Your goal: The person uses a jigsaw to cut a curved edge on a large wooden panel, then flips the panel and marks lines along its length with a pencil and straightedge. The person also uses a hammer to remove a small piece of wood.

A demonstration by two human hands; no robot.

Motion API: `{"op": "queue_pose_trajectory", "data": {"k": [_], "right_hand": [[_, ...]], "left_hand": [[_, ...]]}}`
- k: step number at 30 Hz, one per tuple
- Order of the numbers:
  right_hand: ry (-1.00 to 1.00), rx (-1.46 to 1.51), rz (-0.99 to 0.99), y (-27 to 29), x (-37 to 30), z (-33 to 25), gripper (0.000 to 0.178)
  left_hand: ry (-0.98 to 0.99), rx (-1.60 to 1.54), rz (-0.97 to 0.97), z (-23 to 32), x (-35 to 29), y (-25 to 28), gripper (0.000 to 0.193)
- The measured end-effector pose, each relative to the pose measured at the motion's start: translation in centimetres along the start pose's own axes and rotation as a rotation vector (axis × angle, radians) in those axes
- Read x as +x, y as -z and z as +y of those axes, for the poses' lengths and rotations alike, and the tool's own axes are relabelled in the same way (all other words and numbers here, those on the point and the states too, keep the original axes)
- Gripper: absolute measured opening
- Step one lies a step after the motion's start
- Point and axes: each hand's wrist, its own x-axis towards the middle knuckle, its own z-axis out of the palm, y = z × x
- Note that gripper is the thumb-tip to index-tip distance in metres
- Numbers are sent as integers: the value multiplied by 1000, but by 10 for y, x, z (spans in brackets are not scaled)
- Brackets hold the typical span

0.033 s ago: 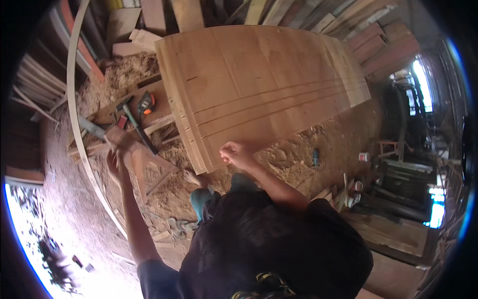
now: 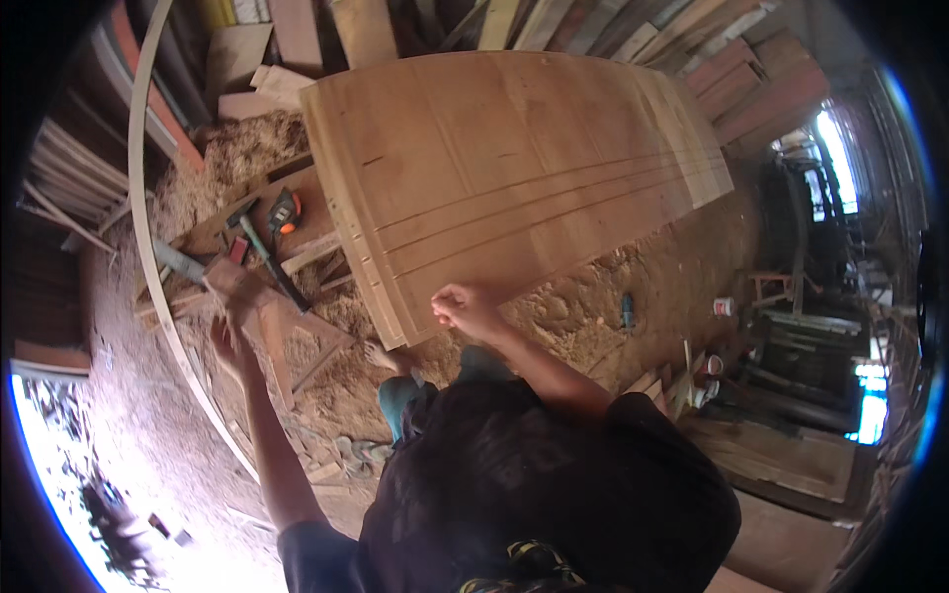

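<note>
A large wooden panel with long parallel grooves lies in front of me. My right hand is over its near left corner, fingers curled together; whether something small is in them I cannot make out. To the left, my left hand is held out with its fingers stretched and nothing seen in them. It is nearest a wooden trestle-like frame. A long pale strip curves past on the far side of that hand. A hammer and a tape measure lie on a board beyond the frame.
Sawdust and shavings cover the ground around the panel. A small blue tool or bottle and a white tub are on the right. Stacked boards stand at the back. My bare foot is by the panel's near corner.
My left hand has drawn slightly back toward me from the top of the wooden frame, and its fingers look more spread. The right hand stays nearly in place.
</note>
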Motion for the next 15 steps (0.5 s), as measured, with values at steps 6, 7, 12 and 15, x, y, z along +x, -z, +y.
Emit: {"op": "queue_pose_trajectory", "data": {"k": [6, 7, 12, 15], "right_hand": [[25, 21, -15, 34, -33, 20, 20], [22, 31, -18, 44, -41, 29, 20], [-60, 39, 75, 113, -85, 80, 22], [-56, 88, 159, 162, -110, 106, 23]], "left_hand": [[419, 17, 71, 3, -129, 3, 61], [481, -13, 48, 1, -158, -2, 60], [688, -172, -89, -22, -291, -53, 52], [770, -219, -276, -1, -343, -103, 48]]}}
